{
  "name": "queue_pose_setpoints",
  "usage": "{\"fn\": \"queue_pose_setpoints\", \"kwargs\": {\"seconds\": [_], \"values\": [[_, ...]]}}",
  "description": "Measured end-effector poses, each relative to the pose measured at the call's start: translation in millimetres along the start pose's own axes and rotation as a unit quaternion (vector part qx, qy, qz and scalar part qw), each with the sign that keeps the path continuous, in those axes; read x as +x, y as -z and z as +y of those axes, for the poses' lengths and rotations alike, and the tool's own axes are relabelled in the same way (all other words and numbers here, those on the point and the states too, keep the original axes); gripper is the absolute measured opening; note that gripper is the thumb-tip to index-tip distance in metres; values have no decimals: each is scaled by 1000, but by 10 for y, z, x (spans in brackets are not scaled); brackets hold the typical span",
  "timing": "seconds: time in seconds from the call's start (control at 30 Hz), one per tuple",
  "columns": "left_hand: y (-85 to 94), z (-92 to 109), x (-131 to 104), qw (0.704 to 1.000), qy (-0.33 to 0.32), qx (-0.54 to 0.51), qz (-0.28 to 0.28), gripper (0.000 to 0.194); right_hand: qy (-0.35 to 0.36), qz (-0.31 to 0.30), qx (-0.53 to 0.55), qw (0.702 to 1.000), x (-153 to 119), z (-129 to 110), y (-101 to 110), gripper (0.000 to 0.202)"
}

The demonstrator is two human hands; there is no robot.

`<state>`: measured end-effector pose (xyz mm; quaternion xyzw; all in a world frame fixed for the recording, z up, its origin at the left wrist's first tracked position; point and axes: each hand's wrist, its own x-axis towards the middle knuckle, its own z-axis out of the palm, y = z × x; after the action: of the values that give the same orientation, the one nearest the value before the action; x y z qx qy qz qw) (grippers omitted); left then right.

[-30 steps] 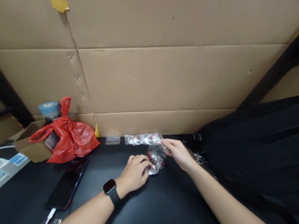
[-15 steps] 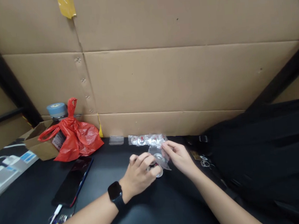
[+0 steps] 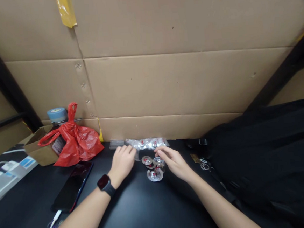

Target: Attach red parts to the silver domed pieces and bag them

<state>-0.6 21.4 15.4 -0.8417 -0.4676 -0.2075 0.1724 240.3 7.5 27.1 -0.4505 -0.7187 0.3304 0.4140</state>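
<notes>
Loose silver discs with red centres (image 3: 153,175) lie in a small overlapping pile on the black tabletop. My left hand (image 3: 122,163), with a black watch on its wrist, is to the left of the pile. Its fingers are closed on a clear plastic bag (image 3: 136,156), of which only a corner shows. At the pile's right edge is my right hand (image 3: 175,164), thumb and fingers slightly apart, with nothing visible in them. Behind both hands runs a row of clear bags with similar discs inside (image 3: 149,143). Flat clear bags (image 3: 116,144) lie left of that row.
A red plastic bag (image 3: 77,141) leans by a cardboard box (image 3: 40,151) holding a blue-lidded container (image 3: 57,115). A phone (image 3: 72,187) and power strip (image 3: 12,176) are at left, a black bag (image 3: 271,160) and key rings (image 3: 205,165) at right. Cardboard wall (image 3: 149,86) stands behind.
My hands have moved apart, the left one going left with the clear bag. Discs that were partly in the bag and under my fingers now lie loose in the open.
</notes>
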Motion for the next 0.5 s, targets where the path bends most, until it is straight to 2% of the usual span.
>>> {"fn": "queue_pose_setpoints", "kwargs": {"seconds": [0.1,0.17,0.33,0.5], "values": [[-100,-321,38,991,119,1,-58,12,41,11,-104,994,48,121,39,38],[-170,-459,45,984,160,3,-77,14,65,10,-169,983,85,238,61,36],[-310,-556,26,978,189,27,-80,29,21,-37,-288,957,131,507,103,39],[-380,-567,3,978,190,26,-81,33,6,-71,-332,940,124,578,80,44]]}}
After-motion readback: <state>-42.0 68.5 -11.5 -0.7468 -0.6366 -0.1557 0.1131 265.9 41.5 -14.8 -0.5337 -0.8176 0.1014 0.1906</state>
